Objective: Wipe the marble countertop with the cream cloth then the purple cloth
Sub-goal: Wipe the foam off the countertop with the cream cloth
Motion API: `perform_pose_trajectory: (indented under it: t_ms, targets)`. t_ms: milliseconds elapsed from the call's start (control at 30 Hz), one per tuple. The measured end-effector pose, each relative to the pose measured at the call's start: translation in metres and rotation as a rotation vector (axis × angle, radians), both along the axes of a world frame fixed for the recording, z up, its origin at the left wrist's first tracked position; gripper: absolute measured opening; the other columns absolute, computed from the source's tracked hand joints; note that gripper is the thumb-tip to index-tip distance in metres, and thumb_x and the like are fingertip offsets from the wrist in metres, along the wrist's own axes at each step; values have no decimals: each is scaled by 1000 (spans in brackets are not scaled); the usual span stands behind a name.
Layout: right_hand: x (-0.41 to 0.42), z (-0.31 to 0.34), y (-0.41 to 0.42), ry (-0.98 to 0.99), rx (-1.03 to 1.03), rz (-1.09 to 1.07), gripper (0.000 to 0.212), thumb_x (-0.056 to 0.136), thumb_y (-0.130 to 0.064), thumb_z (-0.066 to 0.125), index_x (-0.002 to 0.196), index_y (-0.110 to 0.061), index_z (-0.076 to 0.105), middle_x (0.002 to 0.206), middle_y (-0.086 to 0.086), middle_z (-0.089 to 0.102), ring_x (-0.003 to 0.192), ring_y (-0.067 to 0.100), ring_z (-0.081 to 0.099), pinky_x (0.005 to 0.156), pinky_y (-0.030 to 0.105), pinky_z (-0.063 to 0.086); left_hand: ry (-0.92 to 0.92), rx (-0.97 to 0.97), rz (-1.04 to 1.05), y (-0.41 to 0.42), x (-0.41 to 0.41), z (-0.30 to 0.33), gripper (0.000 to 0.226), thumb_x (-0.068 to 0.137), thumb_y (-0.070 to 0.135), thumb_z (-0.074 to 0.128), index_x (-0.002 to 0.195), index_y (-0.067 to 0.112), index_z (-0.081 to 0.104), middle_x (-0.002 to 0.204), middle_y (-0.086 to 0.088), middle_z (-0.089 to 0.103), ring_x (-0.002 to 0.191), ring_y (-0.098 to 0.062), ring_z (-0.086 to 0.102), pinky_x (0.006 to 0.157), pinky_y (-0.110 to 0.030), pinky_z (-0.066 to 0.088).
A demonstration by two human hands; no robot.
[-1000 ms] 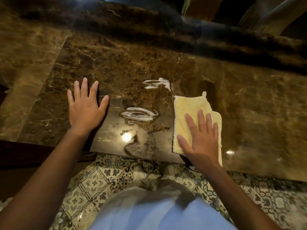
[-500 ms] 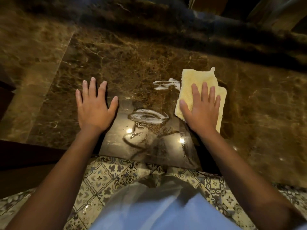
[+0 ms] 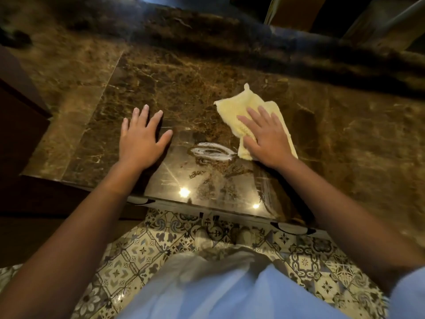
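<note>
The brown marble countertop (image 3: 345,139) fills the upper half of the view. A cream cloth (image 3: 239,107) lies on it right of centre, rumpled. My right hand (image 3: 266,137) presses flat on the cloth, fingers spread and pointing up-left. My left hand (image 3: 142,137) rests flat on the bare marble to the left, fingers apart, holding nothing. A white foamy smear (image 3: 211,151) sits on the marble between my hands, touching the cloth's lower left corner. No purple cloth is in view.
The counter's front edge (image 3: 207,208) runs across the middle, with patterned floor tiles (image 3: 142,249) below. A dark raised ledge (image 3: 230,31) borders the far side. Dark wooden cabinetry (image 3: 20,116) stands at the left. Wet streaks shine near the front edge.
My right hand slid the cream cloth away from the front edge, then left across the upper white smear, which is gone. My left hand stayed flat.
</note>
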State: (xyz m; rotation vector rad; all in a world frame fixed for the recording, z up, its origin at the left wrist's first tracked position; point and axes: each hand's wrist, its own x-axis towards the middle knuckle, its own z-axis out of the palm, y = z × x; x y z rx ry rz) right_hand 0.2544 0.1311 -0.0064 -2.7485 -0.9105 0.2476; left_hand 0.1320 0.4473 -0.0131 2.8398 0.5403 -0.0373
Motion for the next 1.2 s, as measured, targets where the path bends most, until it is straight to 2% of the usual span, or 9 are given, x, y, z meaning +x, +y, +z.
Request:
perform_pose_trajectory:
  t_ms: [133,267,367,567,767,967,1067,1200]
  targets:
    - [-66,-9,-30,-40,23,-53,58,100,-49,35,155,-32,39,169,2,29,159,28,14,127,53,9,30,30,15,27,-28,-2,64,101,66,31,160,40,27,174,-2,14,161,-30,4,125,-60,2]
    - [-128,-9,-68,-35,5,-192,60,99,-52,35,156,-32,37,170,1,23,160,26,8,126,57,10,7,56,24,27,-39,-10,65,102,66,24,161,37,24,174,-3,12,161,-31,2,125,-60,0]
    - [-139,-10,-77,-64,-53,-245,64,97,-53,37,156,-28,38,170,5,24,159,30,11,125,59,13,-3,59,33,26,-37,-11,67,101,66,24,161,36,25,174,-4,13,161,-31,2,125,-59,1]
    - [-92,-13,-62,-83,-72,-298,69,94,-56,38,157,-29,34,171,5,21,159,30,9,127,55,7,-61,32,49,25,-38,-11,66,100,64,31,158,33,33,172,-6,20,161,-32,8,126,-56,2]
    - [-10,-15,-34,-132,-30,-339,63,96,-54,39,154,-30,39,168,6,30,156,34,19,125,57,13,-82,54,78,26,-37,-12,64,99,63,36,157,33,36,171,-4,24,160,-30,12,127,-55,6]
    - [78,-7,5,-65,13,-350,68,94,-61,33,155,-30,38,169,5,28,157,34,16,126,56,8,-69,66,87,23,-37,-11,63,100,62,36,157,34,35,171,-3,24,160,-28,12,127,-53,5]
    - [103,1,27,-19,48,-296,63,97,-56,33,154,-31,41,168,3,30,157,31,18,126,54,9,-58,65,90,23,-37,-10,63,101,62,35,157,34,34,172,-3,23,160,-28,11,127,-52,4]
    - [94,8,37,45,117,-144,52,97,-40,40,147,-31,53,163,0,40,156,26,25,127,51,11,-55,80,72,23,-39,-9,63,101,62,34,158,34,32,172,-3,22,160,-28,11,127,-53,5]
